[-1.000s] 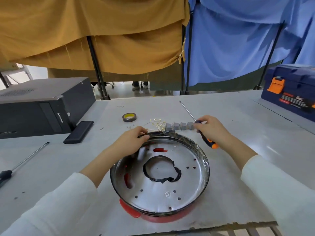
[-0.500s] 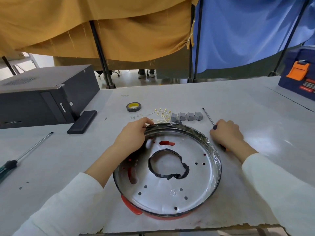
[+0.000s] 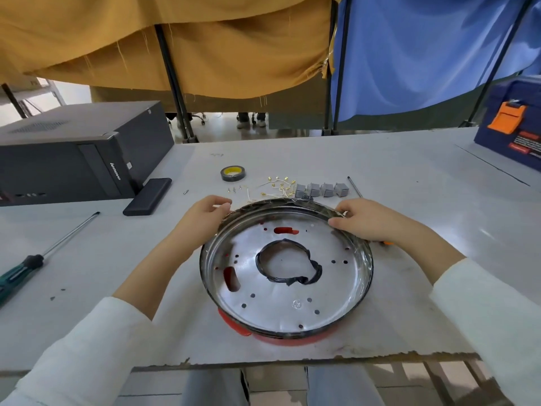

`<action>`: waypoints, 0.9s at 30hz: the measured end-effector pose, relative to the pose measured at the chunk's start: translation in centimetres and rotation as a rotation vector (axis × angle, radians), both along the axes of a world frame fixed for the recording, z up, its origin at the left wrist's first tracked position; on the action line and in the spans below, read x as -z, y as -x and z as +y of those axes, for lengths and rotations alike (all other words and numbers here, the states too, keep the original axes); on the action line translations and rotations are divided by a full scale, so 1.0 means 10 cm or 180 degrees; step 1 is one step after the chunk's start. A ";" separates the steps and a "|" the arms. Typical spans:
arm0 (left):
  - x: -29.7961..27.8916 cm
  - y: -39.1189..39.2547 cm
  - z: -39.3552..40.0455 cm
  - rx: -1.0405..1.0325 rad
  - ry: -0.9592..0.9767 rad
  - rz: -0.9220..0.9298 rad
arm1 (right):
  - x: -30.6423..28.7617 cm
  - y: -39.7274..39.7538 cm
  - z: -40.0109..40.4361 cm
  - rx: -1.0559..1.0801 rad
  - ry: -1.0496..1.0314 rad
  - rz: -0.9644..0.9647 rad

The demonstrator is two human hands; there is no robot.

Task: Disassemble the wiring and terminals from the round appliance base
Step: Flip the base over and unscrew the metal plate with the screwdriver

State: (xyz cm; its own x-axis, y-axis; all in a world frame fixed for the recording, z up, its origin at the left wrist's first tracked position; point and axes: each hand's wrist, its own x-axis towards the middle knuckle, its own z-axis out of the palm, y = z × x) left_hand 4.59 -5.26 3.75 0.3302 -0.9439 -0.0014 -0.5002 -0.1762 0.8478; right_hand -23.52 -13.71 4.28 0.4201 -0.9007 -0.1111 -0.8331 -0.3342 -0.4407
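Observation:
The round appliance base [image 3: 292,332], a shiny metal pan with a red underside, lies on the table in front of me. A loop of black tape [image 3: 288,266] lines its centre hole. My left hand [image 3: 202,218] pinches the far left rim. My right hand [image 3: 369,222] grips the far right rim, thumb inside the wall. Just beyond the base lie loose gold terminals on white wires [image 3: 278,187], a row of grey blocks [image 3: 322,190] and small screws [image 3: 234,189]. An orange-handled screwdriver [image 3: 354,186] lies mostly hidden under my right hand.
A black tape roll [image 3: 233,173] sits behind the parts. A black computer case [image 3: 73,153] and a flat black box [image 3: 147,196] stand at the left, with a green-handled screwdriver [image 3: 35,259] nearer me. A blue toolbox [image 3: 509,133] is far right. The ragged table edge [image 3: 292,358] is close.
My right hand has set the orange-handled screwdriver down on the table and moved onto the base's right rim. My left hand has stayed at the far left rim.

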 end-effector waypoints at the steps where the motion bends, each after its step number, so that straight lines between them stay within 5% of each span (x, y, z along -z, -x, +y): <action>1: 0.02 -0.02 0.05 -0.0026 -0.0028 0.0149 | 0.00 0.01 0.02 0.0034 -0.0003 -0.0085; 8: 0.17 -0.01 0.32 -0.0216 -0.0168 0.1432 | -0.03 0.28 0.02 0.0761 0.0155 -0.1008; 18: 0.31 0.22 0.32 -0.0231 -0.0175 -0.0597 | 0.04 0.51 0.07 0.1474 0.0095 -0.1437; 27: 0.24 -0.56 0.38 -0.0463 -0.0350 -0.1272 | -0.04 0.63 0.06 0.1495 -0.0154 -0.1522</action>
State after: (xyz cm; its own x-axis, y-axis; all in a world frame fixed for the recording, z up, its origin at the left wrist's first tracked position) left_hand 10.20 -1.48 1.37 0.4548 -0.8889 0.0556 -0.7483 -0.3475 0.5650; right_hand -29.85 -13.09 4.64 -0.0022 -0.9985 -0.0551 -0.5947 0.0456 -0.8027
